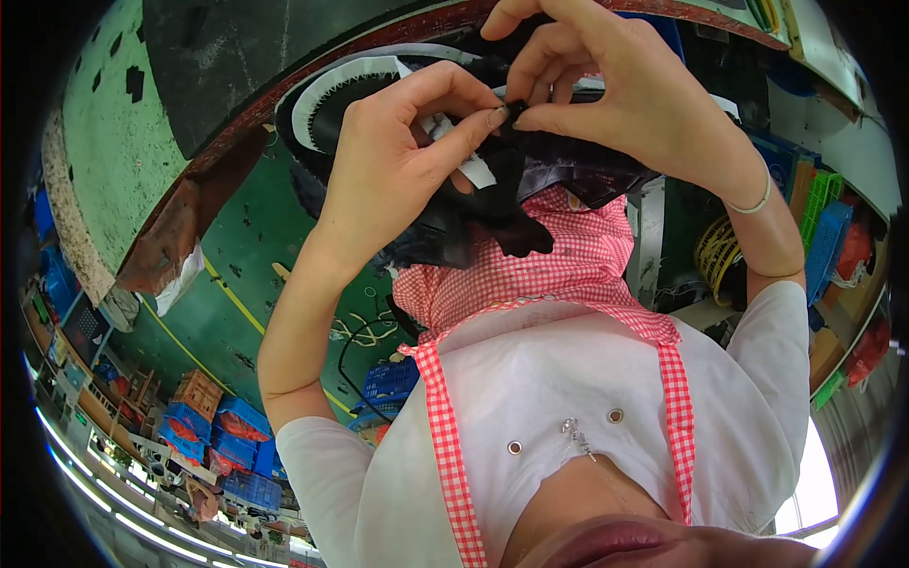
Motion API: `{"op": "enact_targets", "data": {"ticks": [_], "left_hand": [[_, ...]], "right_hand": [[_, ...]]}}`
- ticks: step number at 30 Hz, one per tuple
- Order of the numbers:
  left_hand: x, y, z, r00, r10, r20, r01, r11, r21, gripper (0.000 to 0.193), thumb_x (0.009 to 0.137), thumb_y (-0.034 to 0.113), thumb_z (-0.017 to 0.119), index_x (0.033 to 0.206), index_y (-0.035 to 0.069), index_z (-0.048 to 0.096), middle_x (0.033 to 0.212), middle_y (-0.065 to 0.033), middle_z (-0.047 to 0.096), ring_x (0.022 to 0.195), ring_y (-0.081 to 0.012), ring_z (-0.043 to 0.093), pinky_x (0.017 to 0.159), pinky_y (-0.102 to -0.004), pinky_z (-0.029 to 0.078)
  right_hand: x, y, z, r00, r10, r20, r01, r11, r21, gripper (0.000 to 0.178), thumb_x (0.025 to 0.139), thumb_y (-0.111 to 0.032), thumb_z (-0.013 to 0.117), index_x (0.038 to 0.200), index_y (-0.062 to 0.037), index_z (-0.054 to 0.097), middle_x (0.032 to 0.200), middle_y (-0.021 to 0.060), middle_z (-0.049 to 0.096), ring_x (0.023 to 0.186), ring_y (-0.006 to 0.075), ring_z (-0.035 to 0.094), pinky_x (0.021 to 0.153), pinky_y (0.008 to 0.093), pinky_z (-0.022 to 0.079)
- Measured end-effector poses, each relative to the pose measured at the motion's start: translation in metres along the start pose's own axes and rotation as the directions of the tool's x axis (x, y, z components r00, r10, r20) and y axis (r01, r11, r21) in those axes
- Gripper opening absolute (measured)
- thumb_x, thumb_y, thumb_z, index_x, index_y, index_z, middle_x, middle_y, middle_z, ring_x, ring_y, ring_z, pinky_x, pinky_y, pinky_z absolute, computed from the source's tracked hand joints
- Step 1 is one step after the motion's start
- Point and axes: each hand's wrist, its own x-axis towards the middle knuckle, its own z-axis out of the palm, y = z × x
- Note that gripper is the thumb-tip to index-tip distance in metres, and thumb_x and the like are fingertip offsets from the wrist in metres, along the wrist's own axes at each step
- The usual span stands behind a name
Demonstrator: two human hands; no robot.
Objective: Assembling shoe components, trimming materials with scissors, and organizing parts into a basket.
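My left hand [379, 156] pinches a small piece of black fabric [519, 204] between thumb and index finger. Thumb and index finger of my right hand [630, 99] close on the same fabric from the other side, while its other fingers stay curled and raised. From the pinch the fabric hangs in limp folds. A white strip [478, 172] pokes out under my left thumb. Beneath both hands lies a larger black piece [417, 237] with shiny, crumpled parts. A curved white band [317, 99] with a notched edge runs along its left end.
A green-topped worktable [118, 180] with a dark mat [222, 57] stands at the far left, its brown edge curving past my hands. Blue crates [246, 445] and a wooden crate [199, 390] are stacked at lower left. A yellow basket [717, 256] and shelving stand to the right.
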Motion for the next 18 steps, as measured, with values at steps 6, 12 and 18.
{"op": "enact_targets", "data": {"ticks": [6, 12, 18], "left_hand": [[-0.008, 0.01, 0.006, 0.997, 0.058, -0.053, -0.048, 0.982, 0.183, 0.014, 0.084, 0.008, 0.064, 0.097, 0.002, 0.063, 0.078, -0.0047, 0.067, 0.056, -0.0089, 0.062, 0.048, -0.02, 0.047], [-0.003, 0.01, 0.005, 0.998, 0.055, -0.008, -0.052, 0.978, 0.202, 0.01, 0.083, 0.009, 0.067, 0.091, 0.002, 0.066, 0.072, 0.0013, 0.062, 0.055, -0.002, 0.053, 0.049, -0.017, 0.045], [-0.007, -0.001, -0.007, 1.0, -0.005, -0.012, 0.006, 1.0, 0.022, 0.009, 0.088, 0.008, 0.063, 0.095, 0.001, 0.063, 0.083, 0.0001, 0.063, 0.063, -0.0041, 0.059, 0.048, -0.0149, 0.044]], "right_hand": [[0.048, -0.049, -0.022, 0.362, 0.821, 0.442, -0.932, 0.316, 0.176, 0.042, 0.079, -0.002, 0.069, 0.111, 0.0011, 0.043, 0.091, 0.0174, 0.066, 0.083, 0.0215, 0.067, 0.072, 0.0272, 0.053], [-0.029, -0.043, 0.019, 0.666, 0.745, 0.038, -0.674, 0.58, 0.457, 0.031, 0.079, -0.008, 0.071, 0.1, -0.0003, 0.05, 0.074, 0.0105, 0.064, 0.069, 0.014, 0.065, 0.063, 0.0243, 0.052], [-0.115, -0.078, -0.04, -0.019, 1.0, 0.007, -1.0, -0.019, -0.019, 0.047, 0.089, -0.039, 0.06, 0.063, 0.0002, 0.064, 0.05, 0.0052, 0.057, 0.043, 0.0098, 0.054, 0.046, 0.0228, 0.044]]}}
